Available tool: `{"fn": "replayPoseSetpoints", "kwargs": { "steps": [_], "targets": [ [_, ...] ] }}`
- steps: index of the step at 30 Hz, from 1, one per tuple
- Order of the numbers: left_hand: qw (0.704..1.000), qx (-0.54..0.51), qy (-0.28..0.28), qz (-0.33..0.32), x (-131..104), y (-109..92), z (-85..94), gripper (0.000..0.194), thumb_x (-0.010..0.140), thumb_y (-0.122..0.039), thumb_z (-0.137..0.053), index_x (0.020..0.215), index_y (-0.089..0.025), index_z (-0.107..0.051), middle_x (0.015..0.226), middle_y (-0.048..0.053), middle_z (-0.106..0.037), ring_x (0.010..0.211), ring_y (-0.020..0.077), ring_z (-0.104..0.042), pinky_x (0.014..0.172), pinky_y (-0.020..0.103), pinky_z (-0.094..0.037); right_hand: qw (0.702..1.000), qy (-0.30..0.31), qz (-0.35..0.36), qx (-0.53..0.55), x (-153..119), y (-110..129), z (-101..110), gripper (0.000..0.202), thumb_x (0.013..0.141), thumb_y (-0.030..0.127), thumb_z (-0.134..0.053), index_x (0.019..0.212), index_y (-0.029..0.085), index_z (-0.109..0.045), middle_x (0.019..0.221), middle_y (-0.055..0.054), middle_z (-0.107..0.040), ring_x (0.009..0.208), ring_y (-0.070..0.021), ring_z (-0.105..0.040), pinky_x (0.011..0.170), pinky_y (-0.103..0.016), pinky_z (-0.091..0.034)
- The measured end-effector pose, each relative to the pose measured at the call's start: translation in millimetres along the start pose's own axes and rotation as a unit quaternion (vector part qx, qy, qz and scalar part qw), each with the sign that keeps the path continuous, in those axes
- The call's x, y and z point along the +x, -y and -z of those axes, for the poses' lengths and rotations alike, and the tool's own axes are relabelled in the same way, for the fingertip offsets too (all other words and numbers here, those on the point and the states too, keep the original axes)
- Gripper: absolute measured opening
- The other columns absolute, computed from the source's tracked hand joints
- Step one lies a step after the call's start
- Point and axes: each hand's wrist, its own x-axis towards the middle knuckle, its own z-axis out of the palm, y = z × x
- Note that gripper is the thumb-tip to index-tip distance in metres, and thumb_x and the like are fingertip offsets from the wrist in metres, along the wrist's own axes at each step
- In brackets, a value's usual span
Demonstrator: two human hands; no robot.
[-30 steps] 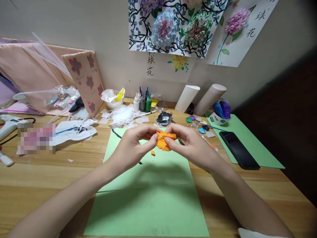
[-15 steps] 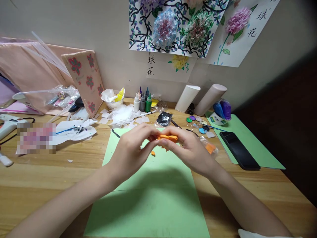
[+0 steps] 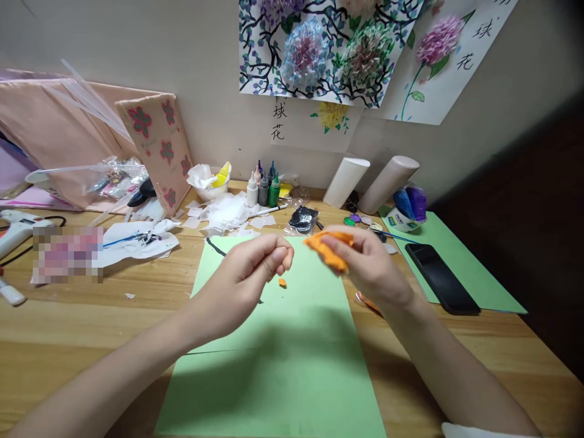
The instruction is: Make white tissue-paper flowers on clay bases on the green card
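R hand [image 3: 370,263] grips the orange clay-like lump [image 3: 332,259] above the green sheet's [image 3: 274,383] far rt edge, L hand [image 3: 249,271] closed just beside, can't tell if w/ a bit inside, so step's prob. pulling/kneading; next prob. needs gentle 2-hand pinching.

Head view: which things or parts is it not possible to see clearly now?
Head view, left hand: whether its closed fingers hold anything; they hide it.
Head view, orange lump: its far side, partly covered by the right hand.
Head view, orange packet: mostly covered by the right wrist.
Head view, flower poster: its top, cut off by the upper edge.
Head view, pixelated patch: content, hidden by the blocks.
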Motion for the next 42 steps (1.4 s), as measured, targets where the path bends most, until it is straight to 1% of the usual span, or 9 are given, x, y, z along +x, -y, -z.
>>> {"fn": "replayPoseSetpoints", "kwargs": {
  "steps": [5,9,14,19,28,30,33,35,42],
  "targets": [
    [0.993,0.104,-0.047,0.000,-3,-5,2.0,0.026,0.092,-0.039,-0.043,0.107,-0.021,-0.054,0.087,0.003,-0.058,0.074,0.0139,-0.052,0.061,0.024,-0.042,0.995,-0.011,0.036,-0.096,-1,-3,2,0.030,0.087,0.043,-0.053,0.071,0.018,-0.056,0.062,0.002,-0.047,0.056,-0.0094,-0.043,0.050,-0.022,-0.034],
    [0.991,0.133,0.022,0.018,2,0,-5.9,0.027,0.092,-0.040,-0.040,0.086,-0.019,-0.055,0.081,0.002,-0.058,0.070,0.0132,-0.052,0.059,0.024,-0.040,0.988,0.042,0.058,-0.134,-2,-3,-9,0.035,0.090,0.046,-0.045,0.070,0.018,-0.052,0.065,0.001,-0.049,0.061,-0.0106,-0.044,0.056,-0.023,-0.036],
    [0.988,0.152,0.013,0.010,4,3,-9.3,0.026,0.093,-0.037,-0.038,0.079,-0.019,-0.050,0.074,0.000,-0.054,0.065,0.0119,-0.048,0.055,0.023,-0.037,0.986,0.100,0.030,-0.127,-1,-2,-12,0.031,0.087,0.048,-0.050,0.077,0.019,-0.051,0.071,0.001,-0.051,0.064,-0.0111,-0.046,0.057,-0.023,-0.038],
    [0.994,0.107,0.018,0.027,2,-1,-7.6,0.030,0.093,-0.038,-0.037,0.074,-0.019,-0.049,0.069,-0.001,-0.052,0.062,0.0111,-0.045,0.053,0.022,-0.035,0.981,0.110,0.043,-0.153,-4,5,-12,0.023,0.087,0.038,-0.054,0.074,0.019,-0.053,0.067,0.002,-0.051,0.062,-0.0105,-0.046,0.059,-0.024,-0.038],
    [0.987,-0.086,0.112,0.081,5,4,-8.1,0.037,0.090,-0.041,-0.037,0.061,-0.018,-0.039,0.059,-0.003,-0.036,0.052,0.0085,-0.032,0.048,0.021,-0.031,0.977,0.213,0.002,0.009,-5,4,-7,0.034,0.089,0.037,-0.047,0.060,0.020,-0.046,0.052,0.003,-0.045,0.047,-0.0083,-0.039,0.047,-0.022,-0.036],
    [0.990,-0.081,0.070,0.089,10,12,-3.4,0.037,0.088,-0.040,-0.040,0.059,-0.018,-0.039,0.056,-0.004,-0.034,0.050,0.0080,-0.030,0.045,0.021,-0.029,0.968,0.251,0.020,0.015,-7,4,-5,0.036,0.089,0.036,-0.047,0.057,0.020,-0.043,0.052,0.003,-0.045,0.047,-0.0086,-0.039,0.048,-0.022,-0.036],
    [0.990,-0.043,-0.109,0.073,21,24,12.2,0.037,0.085,-0.039,-0.046,0.056,-0.018,-0.038,0.053,-0.004,-0.029,0.047,0.0080,-0.027,0.043,0.021,-0.025,0.950,0.303,0.075,0.004,-11,9,-2,0.036,0.089,0.036,-0.047,0.056,0.021,-0.044,0.053,0.002,-0.046,0.050,-0.0097,-0.042,0.051,-0.024,-0.036],
    [0.985,-0.026,-0.165,0.045,27,29,22.7,0.035,0.086,-0.039,-0.048,0.059,-0.018,-0.042,0.054,-0.004,-0.031,0.048,0.0082,-0.028,0.043,0.021,-0.026,0.949,0.297,0.087,-0.055,-11,12,1,0.034,0.090,0.036,-0.045,0.060,0.020,-0.046,0.056,0.001,-0.048,0.052,-0.0102,-0.043,0.053,-0.024,-0.035],
    [0.996,0.015,-0.082,0.014,28,20,27.4,0.028,0.086,-0.040,-0.052,0.077,-0.016,-0.063,0.069,0.001,-0.059,0.064,0.0102,-0.052,0.055,0.020,-0.040,0.884,0.208,-0.028,-0.418,5,-21,-6,0.027,0.091,0.042,-0.043,0.086,0.019,-0.055,0.086,-0.006,-0.056,0.082,-0.0194,-0.052,0.071,-0.030,-0.040]
  ]
}}
